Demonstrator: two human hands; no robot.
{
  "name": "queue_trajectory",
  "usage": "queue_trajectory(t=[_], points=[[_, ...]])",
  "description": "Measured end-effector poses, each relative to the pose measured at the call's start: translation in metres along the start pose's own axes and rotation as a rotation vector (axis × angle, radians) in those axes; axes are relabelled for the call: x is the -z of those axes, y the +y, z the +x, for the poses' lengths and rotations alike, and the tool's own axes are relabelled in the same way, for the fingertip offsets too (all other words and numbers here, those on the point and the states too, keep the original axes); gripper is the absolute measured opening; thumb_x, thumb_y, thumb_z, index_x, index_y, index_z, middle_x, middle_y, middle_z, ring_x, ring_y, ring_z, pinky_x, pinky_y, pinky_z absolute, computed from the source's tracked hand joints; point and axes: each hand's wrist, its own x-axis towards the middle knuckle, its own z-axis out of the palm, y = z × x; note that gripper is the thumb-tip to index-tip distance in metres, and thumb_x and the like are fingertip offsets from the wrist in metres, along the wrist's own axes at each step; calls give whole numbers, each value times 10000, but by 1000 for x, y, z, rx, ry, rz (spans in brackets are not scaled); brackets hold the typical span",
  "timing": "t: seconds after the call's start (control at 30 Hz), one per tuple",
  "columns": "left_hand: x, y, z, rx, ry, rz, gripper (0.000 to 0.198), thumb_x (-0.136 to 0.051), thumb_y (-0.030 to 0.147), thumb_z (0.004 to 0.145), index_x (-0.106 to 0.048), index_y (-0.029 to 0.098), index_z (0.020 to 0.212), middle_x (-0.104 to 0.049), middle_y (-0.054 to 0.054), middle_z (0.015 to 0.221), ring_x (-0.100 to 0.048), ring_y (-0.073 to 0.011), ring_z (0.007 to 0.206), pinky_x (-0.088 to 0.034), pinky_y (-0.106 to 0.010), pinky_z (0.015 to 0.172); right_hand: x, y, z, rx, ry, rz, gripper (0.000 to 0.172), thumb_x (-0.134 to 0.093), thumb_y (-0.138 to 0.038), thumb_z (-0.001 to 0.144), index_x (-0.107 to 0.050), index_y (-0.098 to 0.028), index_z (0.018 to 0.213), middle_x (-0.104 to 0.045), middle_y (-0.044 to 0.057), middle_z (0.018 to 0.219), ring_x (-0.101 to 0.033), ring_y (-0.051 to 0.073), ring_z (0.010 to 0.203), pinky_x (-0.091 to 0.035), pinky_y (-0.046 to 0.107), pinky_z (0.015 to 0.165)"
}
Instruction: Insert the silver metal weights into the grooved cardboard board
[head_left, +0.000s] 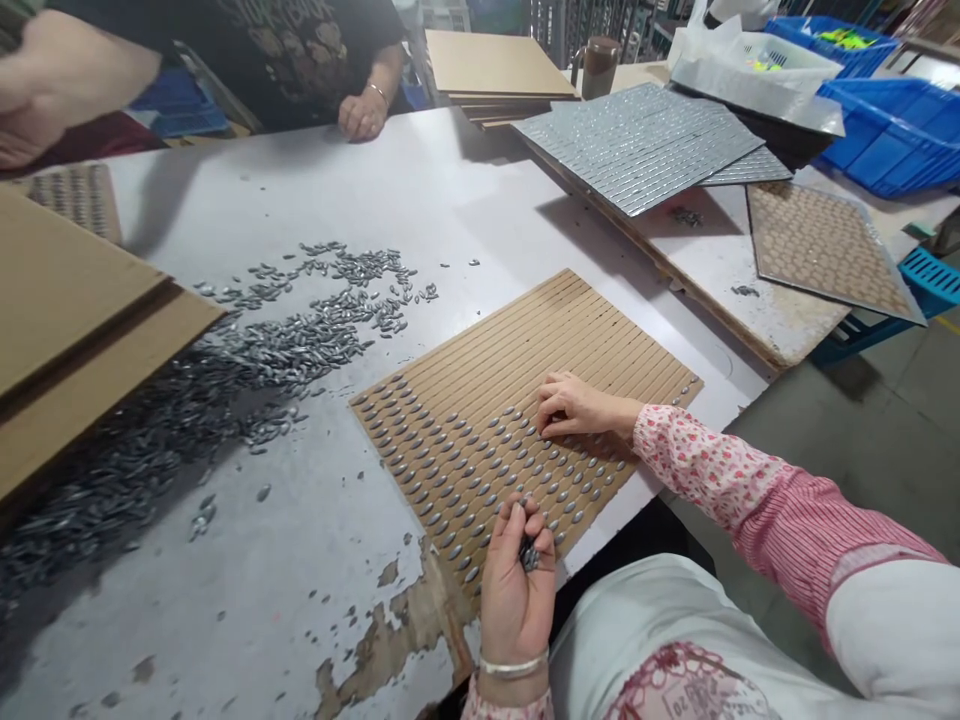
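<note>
A brown grooved board lies on the white table, its near half filled with rows of small grey oval metal pieces. My left hand hovers at the board's near corner, fingers curled round a clump of these metal pieces. My right hand rests on the board's right side, fingertips pinched together and pressed down among the rows; what they hold is too small to make out. A wide heap of loose metal pieces spreads over the table to the left of the board.
Stacked brown boards sit at the left edge. Filled silver boards and another board lie at right, with blue crates behind. Another person's hand rests on the far table edge; a second hand is top left.
</note>
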Motion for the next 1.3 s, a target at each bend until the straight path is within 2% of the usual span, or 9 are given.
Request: queue_trajectory(t=[0.27,0.47,0.6,0.7,0.77,0.87,1.1,1.2,1.3], points=[[0,-2,0,12,-24,0,167,-473,63,842,-629,121,852,-561,-46,809,-491,-37,587,-430,-117,484,-2,-2,-3,-2,21,-3,211,-595,-400,811,-672,-204,789,-628,29,870,-441,170,875,-259,317,841],[2,-1,0,-9,-1,-3,167,-471,52,839,-624,118,841,-561,-43,801,-495,-36,587,-426,-115,481,1,-4,-11,17,-20,21,215,-604,-412,801,-679,-213,766,-614,31,832,-439,187,925,-249,339,879],[-1,-2,1,-21,12,25,142,-503,65,827,-626,132,845,-581,-44,817,-505,-36,584,-430,-113,475,3,-15,-11,-18,1,59,220,-605,-403,801,-665,-194,766,-609,39,826,-445,183,909,-277,353,879],[-5,-2,1,-60,23,64,99,-571,69,784,-625,147,813,-595,-30,801,-519,-40,577,-442,-120,480,6,-36,-8,-25,36,291,219,-579,-370,827,-628,-157,850,-609,40,832,-490,145,846,-362,305,829],[-8,-1,2,-99,19,98,91,-617,79,750,-625,153,803,-601,-18,788,-530,-42,580,-455,-127,494,5,-52,-5,-28,5,514,239,-564,-365,837,-595,-140,911,-607,35,842,-520,115,783,-417,253,743],[-12,4,4,-157,0,137,104,-663,104,716,-627,152,801,-598,-1,765,-541,-46,589,-463,-133,505,1,-68,1,-70,-32,714,253,-533,-371,852,-579,-123,872,-595,14,775,-523,88,687,-434,205,627],[-21,24,10,-270,16,136,114,-660,94,716,-631,151,811,-592,11,729,-554,-52,584,-468,-136,510,-7,-74,21,-159,-40,988,263,-634,-358,775,-583,-115,860,-602,1,744,-550,80,664,-456,200,620],[-26,38,12,-264,5,109,124,-562,100,798,-633,132,895,-622,-39,836,-587,-74,660,-498,-158,555,-10,-66,35,-200,40,1114,265,-636,-373,768,-574,-121,824,-631,18,763,-580,94,689,-472,225,656],[-29,61,20,-216,-37,53,208,-442,93,860,-612,110,979,-609,-66,857,-579,-66,666,-485,-137,539,-11,-49,50,-271,255,1115,217,-643,-326,763,-548,-136,809,-651,28,799,-583,94,682,-472,227,645]])
